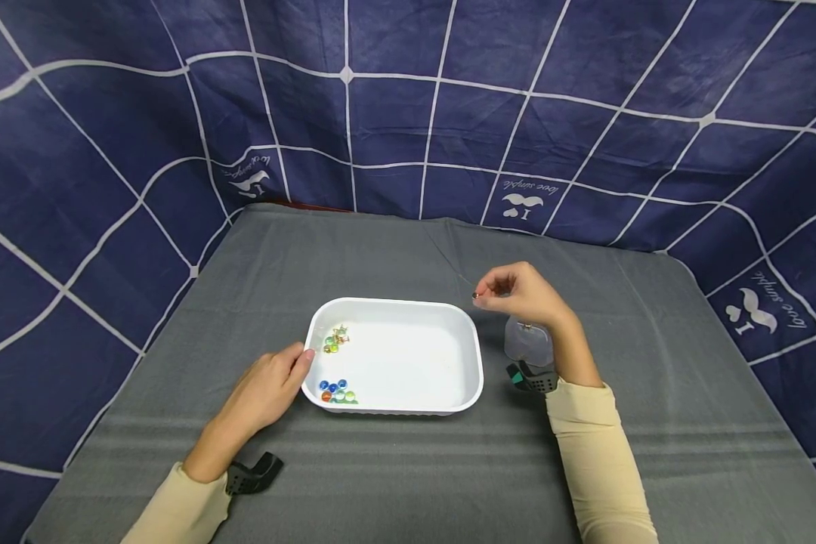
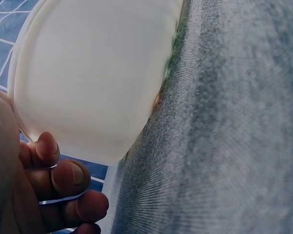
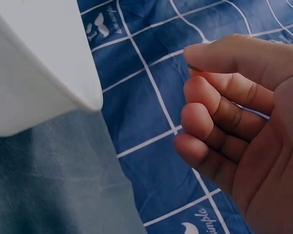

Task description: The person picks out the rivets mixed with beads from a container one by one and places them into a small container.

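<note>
My left hand (image 1: 270, 384) grips the left rim of a white tray (image 1: 408, 359), thumb on top. In the left wrist view several curled fingertips (image 2: 73, 178) show beside the tray's outer wall (image 2: 93, 78). Beyond the tray's right end, my right hand (image 1: 527, 293) is raised and pinches a small dark bead-like piece (image 1: 475, 295) between thumb and finger. Only a sliver of that piece (image 3: 192, 67) shows in the right wrist view, so I cannot tell its kind. Several glass marbles (image 1: 333, 388) lie in the tray's front left corner; small gold and green pieces (image 1: 336, 339) cluster behind them.
A clear plastic container (image 1: 527, 344) with a small gold piece in it stands right of the tray, partly under my right wrist. Grey cloth (image 1: 408, 476) covers the table. A blue gridded curtain (image 1: 394, 113) encloses the back and sides.
</note>
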`<state>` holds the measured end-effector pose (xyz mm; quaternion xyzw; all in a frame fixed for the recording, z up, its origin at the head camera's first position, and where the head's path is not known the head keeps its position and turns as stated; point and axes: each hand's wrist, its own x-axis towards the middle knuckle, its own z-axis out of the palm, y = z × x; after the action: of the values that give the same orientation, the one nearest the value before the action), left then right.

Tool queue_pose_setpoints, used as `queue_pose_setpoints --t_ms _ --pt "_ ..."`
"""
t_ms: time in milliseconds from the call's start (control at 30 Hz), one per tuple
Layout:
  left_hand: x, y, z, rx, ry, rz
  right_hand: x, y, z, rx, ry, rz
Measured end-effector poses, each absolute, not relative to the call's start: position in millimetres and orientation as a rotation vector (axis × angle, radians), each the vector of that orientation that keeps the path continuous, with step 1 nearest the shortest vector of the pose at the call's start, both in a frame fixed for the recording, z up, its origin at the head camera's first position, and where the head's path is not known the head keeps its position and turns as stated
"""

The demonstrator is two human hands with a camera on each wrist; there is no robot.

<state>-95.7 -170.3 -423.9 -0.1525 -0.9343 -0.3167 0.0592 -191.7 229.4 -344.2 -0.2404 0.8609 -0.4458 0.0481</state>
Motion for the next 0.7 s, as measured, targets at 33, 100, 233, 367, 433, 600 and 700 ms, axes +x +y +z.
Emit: queue_pose_setpoints --t_ms 33,100,233,367,433,600,700 --pt "-96 -170 -424 -0.461 -2.831 -0.958 -192 231 -344 -0.732 2.628 -1.360" --pt "-96 -171 -425 -0.462 -2.833 -0.952 -191 234 -342 -0.729 2.637 -1.362" --pt "-96 -171 -426 -0.474 -2.828 -0.946 -191 244 -341 -0.706 2.666 -1.371" --pt "-96 -171 -424 -0.483 -2.827 -0.951 -192 256 -343 -0.677 2.671 -1.412" --pt "-96 -171 -423 -0.482 -2.832 -0.948 -192 261 -344 -0.657 2.677 -1.427" --pt "-95 -171 -422 -0.477 -2.838 -0.941 -191 272 -343 -0.619 2.700 -1.472" --pt "-95 -171 -422 -0.473 -2.839 -0.945 -191 278 -342 -0.604 2.717 -1.479"
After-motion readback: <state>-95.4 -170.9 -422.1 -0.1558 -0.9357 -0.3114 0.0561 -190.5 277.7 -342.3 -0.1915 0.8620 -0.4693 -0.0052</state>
